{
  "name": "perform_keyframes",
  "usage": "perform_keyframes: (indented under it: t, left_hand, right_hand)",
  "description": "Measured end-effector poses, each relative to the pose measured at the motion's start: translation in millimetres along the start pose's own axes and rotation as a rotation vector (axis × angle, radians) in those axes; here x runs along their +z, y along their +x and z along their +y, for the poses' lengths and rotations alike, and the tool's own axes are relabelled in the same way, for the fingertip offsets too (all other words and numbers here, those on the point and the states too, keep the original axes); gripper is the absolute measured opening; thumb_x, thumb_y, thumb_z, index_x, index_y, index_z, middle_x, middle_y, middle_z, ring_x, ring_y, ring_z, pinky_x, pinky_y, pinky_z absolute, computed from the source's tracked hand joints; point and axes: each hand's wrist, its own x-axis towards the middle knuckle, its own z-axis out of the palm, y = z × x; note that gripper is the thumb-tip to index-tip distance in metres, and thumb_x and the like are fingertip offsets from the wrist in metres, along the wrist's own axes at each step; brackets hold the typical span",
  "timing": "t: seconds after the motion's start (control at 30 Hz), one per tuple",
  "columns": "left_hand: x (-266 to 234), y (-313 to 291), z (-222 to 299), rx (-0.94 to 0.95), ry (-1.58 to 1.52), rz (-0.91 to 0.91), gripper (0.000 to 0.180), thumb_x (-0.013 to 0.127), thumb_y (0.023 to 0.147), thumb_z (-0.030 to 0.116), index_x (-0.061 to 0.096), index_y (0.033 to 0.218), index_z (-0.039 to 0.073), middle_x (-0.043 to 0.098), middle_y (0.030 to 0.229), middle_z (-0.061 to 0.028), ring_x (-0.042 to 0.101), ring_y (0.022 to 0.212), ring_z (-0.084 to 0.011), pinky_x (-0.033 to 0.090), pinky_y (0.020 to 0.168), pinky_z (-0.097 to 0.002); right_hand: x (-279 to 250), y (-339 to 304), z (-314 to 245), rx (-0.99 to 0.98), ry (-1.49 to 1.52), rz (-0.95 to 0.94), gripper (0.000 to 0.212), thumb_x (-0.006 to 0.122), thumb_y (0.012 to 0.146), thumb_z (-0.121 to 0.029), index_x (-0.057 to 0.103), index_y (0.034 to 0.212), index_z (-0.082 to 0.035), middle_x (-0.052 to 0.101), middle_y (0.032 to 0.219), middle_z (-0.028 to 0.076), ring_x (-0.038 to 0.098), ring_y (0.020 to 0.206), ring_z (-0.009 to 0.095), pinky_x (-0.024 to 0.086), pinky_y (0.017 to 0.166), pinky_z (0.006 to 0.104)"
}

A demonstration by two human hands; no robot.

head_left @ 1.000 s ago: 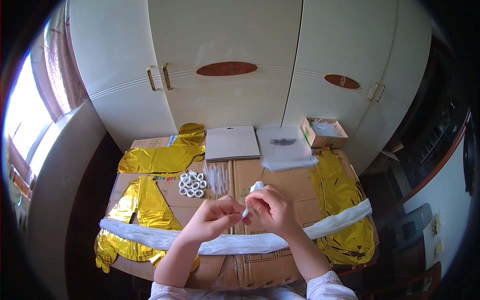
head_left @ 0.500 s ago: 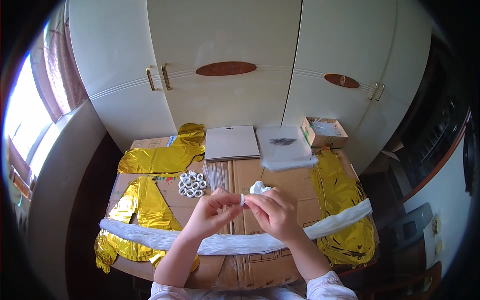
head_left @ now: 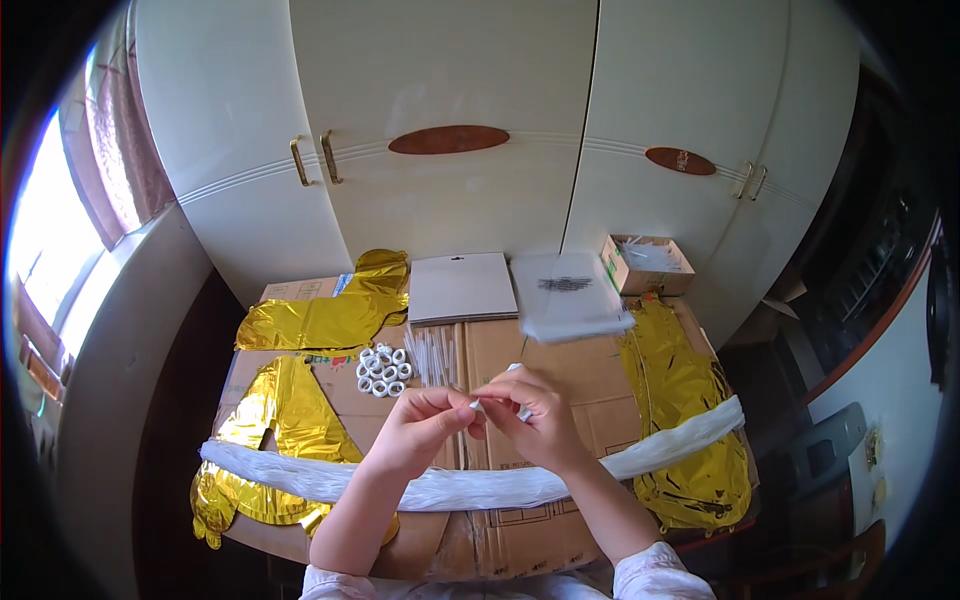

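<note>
My left hand [head_left: 424, 428] and my right hand [head_left: 543, 420] meet above the middle of the cardboard. Their fingertips pinch a small white piece [head_left: 476, 406] whose kind I cannot make out. More white material [head_left: 523, 412] shows between the fingers of my right hand, mostly covered by them. Beyond my left hand sits a cluster of small white rolls [head_left: 384, 370], and beside it lie several thin clear sticks [head_left: 432, 355]. A long bundle of white strands [head_left: 480, 490] stretches from left to right beneath my forearms.
Gold foil balloons lie flat at the far left [head_left: 320, 318], near left [head_left: 300, 400] and right [head_left: 680, 400]. Toward the back are a grey board stack [head_left: 462, 285], clear plastic bags [head_left: 565, 310] and a small open box [head_left: 648, 270]. White cabinets [head_left: 450, 70] rise behind the cardboard-covered table [head_left: 600, 420].
Both hands have shifted slightly down and left, and their fingers have drawn closer together. The white material in the right hand is now more covered by its fingers.
</note>
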Motion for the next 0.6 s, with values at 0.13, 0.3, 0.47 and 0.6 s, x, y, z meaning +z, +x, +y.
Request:
perform_keyframes:
  t: [0.13,0.3,0.47,0.6]
  left_hand:
    - [-4.7,1.1,-2.2,0.042,-0.049,0.038,0.012,0.058,0.085,0.009,0.062,0.088,-0.002,0.064,0.084,-0.0085,0.061,0.077,-0.0164,0.047,0.074,-0.0284]
    - [-6.6,1.5,-2.3,0.053,0.061,0.047,0.012,0.057,0.086,0.009,0.062,0.089,-0.002,0.064,0.086,-0.0085,0.061,0.080,-0.0165,0.047,0.076,-0.0288]
    - [1.1,-0.6,2.2,0.072,0.069,-0.025,0.014,0.055,0.087,0.008,0.061,0.095,-0.003,0.064,0.091,-0.0092,0.060,0.085,-0.0166,0.047,0.081,-0.0301]
    - [0.3,-0.5,4.5,0.093,0.153,-0.047,0.016,0.053,0.088,0.006,0.059,0.100,-0.002,0.063,0.093,-0.0086,0.060,0.089,-0.0166,0.046,0.084,-0.0304]
  right_hand:
    - [-5.6,7.8,-7.8,-0.205,-0.303,0.265,0.017,0.063,0.076,-0.002,0.064,0.093,-0.005,0.059,0.085,0.005,0.055,0.073,0.019,0.046,0.062,0.0273]
    - [-14.0,0.9,-22.4,-0.441,-0.361,0.163,0.018,0.062,0.074,0.003,0.064,0.091,-0.002,0.060,0.087,0.008,0.059,0.077,0.022,0.047,0.067,0.0291]
    - [-7.3,-1.2,-14.4,-0.103,-0.014,-0.080,0.026,0.055,0.082,0.001,0.060,0.107,-0.001,0.062,0.100,0.010,0.060,0.090,0.017,0.049,0.075,0.0283]
    - [-6.9,-9.0,-0.1,0.196,0.432,-0.191,0.030,0.050,0.086,0.001,0.054,0.116,0.001,0.062,0.104,0.009,0.058,0.096,0.013,0.048,0.082,0.0254]
